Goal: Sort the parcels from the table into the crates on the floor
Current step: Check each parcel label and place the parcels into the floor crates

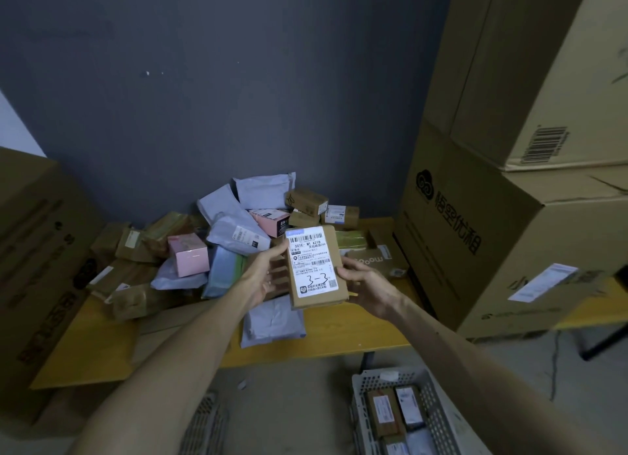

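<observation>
while my left hand and right hand grip the brown parcel over the table, label up: check its 3-3 mark against the white crate before lowering it

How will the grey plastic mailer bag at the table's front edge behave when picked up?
The grey plastic mailer bag will probably flop and sag: its film is creased and lumpy. Its smooth surface may slip in a light pinch. It likely won't roll, since it lies flat on the yellow table.
</observation>
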